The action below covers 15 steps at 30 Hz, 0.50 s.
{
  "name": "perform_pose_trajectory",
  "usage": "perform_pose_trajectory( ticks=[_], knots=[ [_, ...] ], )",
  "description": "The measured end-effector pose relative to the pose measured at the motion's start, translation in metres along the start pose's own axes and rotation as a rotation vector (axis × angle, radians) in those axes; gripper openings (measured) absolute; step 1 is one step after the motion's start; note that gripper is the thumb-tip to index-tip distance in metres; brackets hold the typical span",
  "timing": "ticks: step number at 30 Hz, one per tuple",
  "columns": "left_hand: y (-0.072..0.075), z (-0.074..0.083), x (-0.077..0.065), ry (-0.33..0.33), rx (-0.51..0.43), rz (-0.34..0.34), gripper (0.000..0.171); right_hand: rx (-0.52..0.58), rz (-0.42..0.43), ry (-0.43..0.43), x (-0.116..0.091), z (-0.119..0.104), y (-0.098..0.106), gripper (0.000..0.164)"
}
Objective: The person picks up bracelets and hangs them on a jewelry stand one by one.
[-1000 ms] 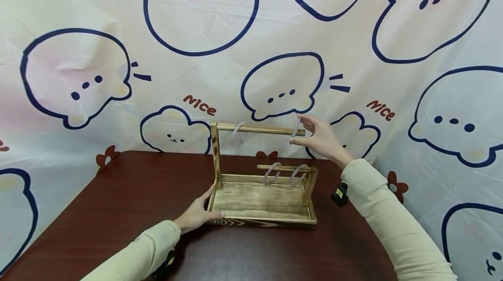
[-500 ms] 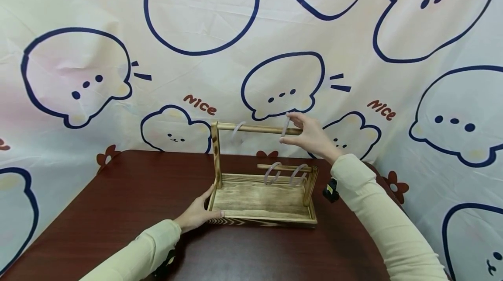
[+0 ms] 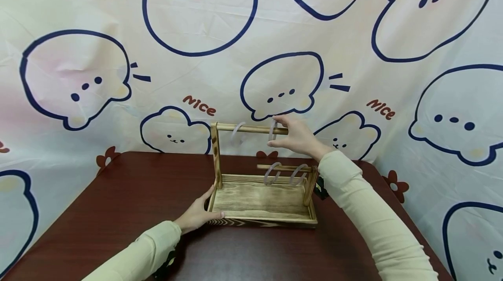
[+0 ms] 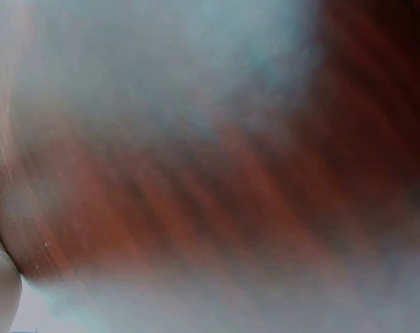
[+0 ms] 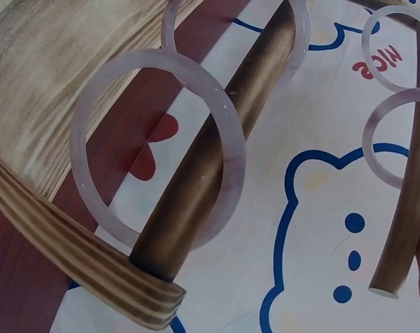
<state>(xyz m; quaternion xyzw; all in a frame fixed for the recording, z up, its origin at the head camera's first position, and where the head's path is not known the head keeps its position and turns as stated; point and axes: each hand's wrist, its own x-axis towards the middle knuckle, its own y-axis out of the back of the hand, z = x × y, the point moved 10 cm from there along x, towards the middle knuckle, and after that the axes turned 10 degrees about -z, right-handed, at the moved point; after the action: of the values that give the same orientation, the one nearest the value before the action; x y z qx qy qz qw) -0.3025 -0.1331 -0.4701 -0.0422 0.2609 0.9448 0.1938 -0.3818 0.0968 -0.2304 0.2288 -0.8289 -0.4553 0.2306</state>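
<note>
My right hand (image 3: 296, 137) pinches a pale lilac bangle (image 3: 271, 130) between thumb and fingers. That bangle encircles the upper bar (image 3: 255, 128) of a wooden bangle stand (image 3: 255, 198), inward of the bar's free right end. Farther left on the same bar hangs another bangle (image 3: 235, 129). Two more bangles encircle the short lower bar, one of them large in the right wrist view, a lilac ring (image 5: 234, 146). At the stand's left front corner my left hand (image 3: 196, 216) grips the tray rim, thumb along the front. The left wrist view is mostly blurred.
The stand rests on a dark reddish-brown table (image 3: 137, 193). A cartoon-printed cloth (image 3: 220, 75) hangs behind and around it. The lower bar's right post (image 3: 310, 187) rises beneath my right forearm.
My right hand has moved left, carrying the bangle along the upper bar from its free end inward. The left hand and the stand have stayed in place.
</note>
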Motion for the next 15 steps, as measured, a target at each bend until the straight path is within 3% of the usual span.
perform_pose_trajectory(
  ticks=[15],
  knots=[
    [0.0001,0.0024,-0.0022,-0.006,-0.001,0.000,0.100,-0.134,-0.083,-0.024,0.0063,-0.0021,-0.0071,0.074]
  ],
)
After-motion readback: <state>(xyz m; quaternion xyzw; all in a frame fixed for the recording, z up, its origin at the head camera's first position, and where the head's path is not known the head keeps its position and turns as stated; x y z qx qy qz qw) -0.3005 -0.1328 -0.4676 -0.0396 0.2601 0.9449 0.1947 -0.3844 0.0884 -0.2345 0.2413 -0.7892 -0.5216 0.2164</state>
